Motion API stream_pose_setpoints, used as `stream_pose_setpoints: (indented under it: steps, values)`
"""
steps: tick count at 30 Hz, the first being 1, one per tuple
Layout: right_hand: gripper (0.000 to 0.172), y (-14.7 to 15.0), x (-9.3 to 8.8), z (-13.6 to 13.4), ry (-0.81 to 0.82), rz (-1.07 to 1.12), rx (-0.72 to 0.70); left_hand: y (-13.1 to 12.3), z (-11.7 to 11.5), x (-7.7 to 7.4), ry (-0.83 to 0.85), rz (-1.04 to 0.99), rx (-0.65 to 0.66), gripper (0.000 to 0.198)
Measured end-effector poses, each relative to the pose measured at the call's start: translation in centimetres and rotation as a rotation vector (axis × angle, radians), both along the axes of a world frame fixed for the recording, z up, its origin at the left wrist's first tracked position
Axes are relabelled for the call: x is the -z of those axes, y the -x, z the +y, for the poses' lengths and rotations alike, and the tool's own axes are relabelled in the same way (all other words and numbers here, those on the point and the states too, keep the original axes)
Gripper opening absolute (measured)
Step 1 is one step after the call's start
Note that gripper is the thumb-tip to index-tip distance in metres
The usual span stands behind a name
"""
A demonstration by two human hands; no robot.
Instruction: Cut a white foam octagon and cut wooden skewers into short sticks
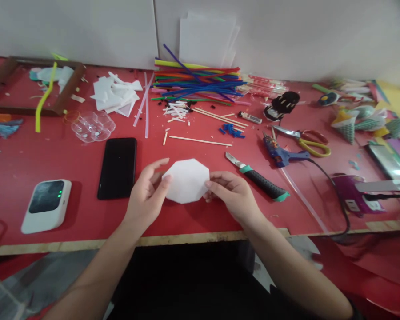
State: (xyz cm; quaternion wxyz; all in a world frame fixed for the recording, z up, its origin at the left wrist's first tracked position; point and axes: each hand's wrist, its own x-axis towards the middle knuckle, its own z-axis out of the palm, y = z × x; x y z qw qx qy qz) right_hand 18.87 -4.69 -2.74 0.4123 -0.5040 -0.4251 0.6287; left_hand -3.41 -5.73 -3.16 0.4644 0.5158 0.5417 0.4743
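Just above the near edge of the red table [26, 155], both hands hold one white octagonal sheet [187, 180] flat toward the camera. The left hand [147, 198] pinches its left edge, thumb laid on the face and fingers curled behind; the right hand [231, 195] pinches the right edge, fingers pressed close together. A black phone [118, 167] lies just left of the left hand, a white device with green lights [46, 205] farther left. A utility knife [258, 177] with a black-and-teal grip rests just right of the right hand, a blue glue gun [282, 153] and yellow-handled scissors [303, 140] beyond it. Farther back — coloured straws [196, 82], wooden sticks [200, 141], white scraps [115, 93].
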Motion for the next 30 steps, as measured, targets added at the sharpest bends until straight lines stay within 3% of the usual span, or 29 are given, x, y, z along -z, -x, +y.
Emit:
stream_pose_setpoints:
  steps: [3,8,13,17,21,25,27,30]
  values:
    - [0.027,0.1,0.1,0.1,0.054,0.071,0.08,0.1,0.0,0.2,-0.049,0.04,-0.059,0.043]
    - [0.028,0.0,0.0,0.4,0.088,0.147,0.084,0.2,-0.3,0.7,-0.057,0.123,-0.01,0.049]
    - [0.03,0.0,0.3,0.4,0.065,0.123,0.08,-0.1,-0.4,0.5,0.026,0.036,-0.073,0.052]
    - [0.029,0.3,0.0,0.0,0.029,0.016,0.014,-0.3,-0.4,0.4,-0.021,-0.017,-0.066,0.06]
    - [0.03,-0.5,-0.8,-0.5,-0.147,-0.333,-0.045,-0.1,-0.4,0.6,-0.106,0.197,-0.004,0.046]
    - [0.023,-4.0,-0.8,-0.4,-0.611,-1.032,0.165,-0.1,-0.4,0.7,-0.393,0.599,0.039,0.038]
    - [0.033,-6.0,-0.4,-0.3,-0.652,-1.296,0.18,-0.4,-0.6,0.3,-0.569,0.824,0.043,0.04]
    - [0.044,-8.3,0.2,-0.2,-0.571,-1.449,0.059,-1.1,-0.8,-0.6,-0.691,0.976,0.125,0.04]
